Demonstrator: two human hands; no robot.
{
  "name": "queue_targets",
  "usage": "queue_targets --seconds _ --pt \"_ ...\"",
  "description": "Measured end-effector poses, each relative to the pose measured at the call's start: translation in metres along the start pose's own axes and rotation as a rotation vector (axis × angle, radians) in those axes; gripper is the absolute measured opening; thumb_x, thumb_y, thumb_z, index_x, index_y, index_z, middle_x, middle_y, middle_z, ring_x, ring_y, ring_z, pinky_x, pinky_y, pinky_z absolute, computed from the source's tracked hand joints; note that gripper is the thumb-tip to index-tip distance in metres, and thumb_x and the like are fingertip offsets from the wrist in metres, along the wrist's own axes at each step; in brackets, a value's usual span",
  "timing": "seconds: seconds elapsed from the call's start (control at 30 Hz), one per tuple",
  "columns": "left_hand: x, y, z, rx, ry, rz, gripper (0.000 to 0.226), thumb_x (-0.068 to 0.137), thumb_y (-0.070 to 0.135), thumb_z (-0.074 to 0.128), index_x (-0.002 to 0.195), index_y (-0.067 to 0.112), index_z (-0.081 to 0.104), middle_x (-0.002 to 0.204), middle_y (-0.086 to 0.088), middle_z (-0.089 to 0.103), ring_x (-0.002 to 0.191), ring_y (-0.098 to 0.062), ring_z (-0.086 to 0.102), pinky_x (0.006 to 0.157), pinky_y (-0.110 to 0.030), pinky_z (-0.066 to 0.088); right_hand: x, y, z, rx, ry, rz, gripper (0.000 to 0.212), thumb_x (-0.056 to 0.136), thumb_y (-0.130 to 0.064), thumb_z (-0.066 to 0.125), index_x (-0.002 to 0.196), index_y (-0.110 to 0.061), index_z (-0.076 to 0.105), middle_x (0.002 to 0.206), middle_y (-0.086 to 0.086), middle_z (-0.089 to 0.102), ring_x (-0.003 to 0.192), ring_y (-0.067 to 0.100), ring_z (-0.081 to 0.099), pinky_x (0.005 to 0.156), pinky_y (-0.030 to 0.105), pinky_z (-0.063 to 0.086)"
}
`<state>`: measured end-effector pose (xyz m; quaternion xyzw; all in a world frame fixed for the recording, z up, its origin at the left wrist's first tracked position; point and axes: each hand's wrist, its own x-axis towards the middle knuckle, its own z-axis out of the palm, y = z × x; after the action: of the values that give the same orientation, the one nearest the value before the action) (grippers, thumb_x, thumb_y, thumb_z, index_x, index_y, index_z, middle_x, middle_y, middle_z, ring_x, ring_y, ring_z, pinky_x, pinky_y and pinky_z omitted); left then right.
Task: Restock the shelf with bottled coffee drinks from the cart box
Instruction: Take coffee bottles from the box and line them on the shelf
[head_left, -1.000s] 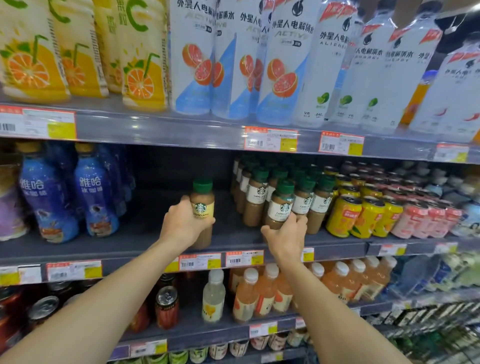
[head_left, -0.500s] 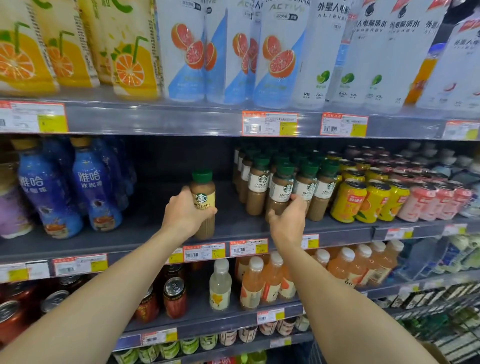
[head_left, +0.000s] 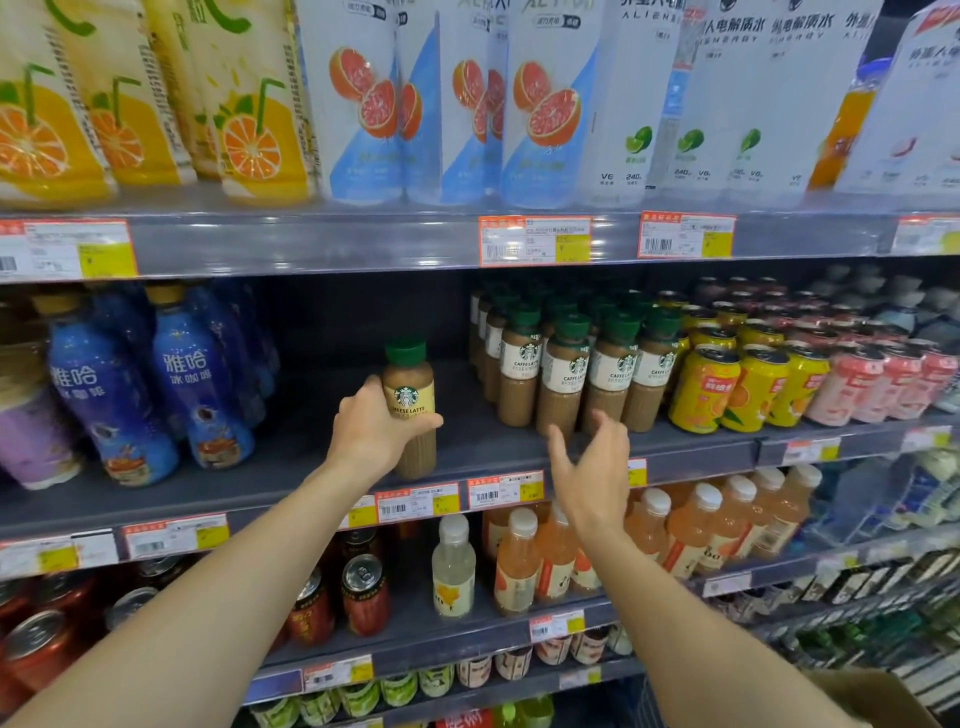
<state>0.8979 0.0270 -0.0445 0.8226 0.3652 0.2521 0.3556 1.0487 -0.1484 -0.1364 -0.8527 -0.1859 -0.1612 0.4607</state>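
Note:
A cheese latte bottle with a green cap and yellow label stands upright near the front of the grey middle shelf. My left hand is wrapped around its left side. To the right, several caffe latte bottles with white labels stand in rows on the same shelf. My right hand hovers just in front of them with fingers spread, holding nothing. A corner of the cardboard box shows at the bottom right.
Blue coffee bottles stand left of a gap on the shelf. Yellow cans and pink cans fill the right. Large juice and water bottles sit above; orange drinks and red cans sit below.
My right hand has let go of the front caffe latte bottle and drawn back with open fingers. My left hand still holds the cheese latte bottle in the same place.

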Motion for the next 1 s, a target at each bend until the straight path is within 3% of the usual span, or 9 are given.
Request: queue_targets --seconds 0.13,0.23,0.53,0.67,1.0 --pt "0.001 0.003 0.003 -0.022 -0.025 -0.007 0.061 0.070 0.038 0.083 0.117 0.012 0.054 0.112 -0.006 0.065 0.105 -0.024 0.060 0.085 -0.038 0.053 -0.017 0.051 -0.007 -0.355 -0.098 -0.234 0.071 0.099 -0.052 0.032 0.151 -0.004 0.029 0.160 0.010 0.023 0.150 0.021 0.012 0.122 0.041 0.014" --pt "0.003 0.010 0.013 -0.018 -0.059 0.005 0.062 0.068 0.038 0.085 0.117 0.013 0.055 0.113 -0.005 0.065 0.106 -0.022 0.060 0.087 -0.038 0.053 -0.013 0.056 -0.006 -0.512 -0.132 -0.311 0.079 0.096 -0.056 0.019 0.154 -0.003 0.017 0.162 0.013 0.010 0.151 0.023 0.004 0.122 0.040 0.007" --pt "0.011 0.052 0.064 0.041 -0.131 0.029 0.059 0.062 0.042 0.088 0.103 0.013 0.057 0.106 -0.007 0.061 0.099 -0.027 0.060 0.085 -0.044 0.054 -0.014 0.051 0.004 -0.551 -0.156 -0.281 0.085 0.096 -0.059 0.018 0.152 0.005 0.017 0.160 0.021 0.012 0.150 0.030 0.009 0.121 0.043 0.017" --pt "0.010 0.060 0.088 0.093 -0.094 0.045 0.052 0.066 0.028 0.088 0.105 0.009 0.058 0.103 -0.007 0.063 0.101 -0.027 0.060 0.081 -0.035 0.052 -0.015 0.057 0.005 -0.533 -0.173 -0.286 0.084 0.096 -0.060 0.018 0.154 0.001 0.010 0.162 0.017 0.005 0.151 0.027 0.002 0.122 0.043 0.016" --pt "0.017 0.069 0.111 0.090 -0.034 0.071 0.055 0.067 0.034 0.087 0.109 0.011 0.061 0.108 -0.007 0.066 0.105 -0.027 0.061 0.082 -0.032 0.049 -0.016 0.061 0.007 -0.485 -0.164 -0.300 0.080 0.098 -0.055 0.028 0.153 0.001 0.012 0.162 0.018 0.007 0.151 0.028 0.002 0.121 0.043 0.018"
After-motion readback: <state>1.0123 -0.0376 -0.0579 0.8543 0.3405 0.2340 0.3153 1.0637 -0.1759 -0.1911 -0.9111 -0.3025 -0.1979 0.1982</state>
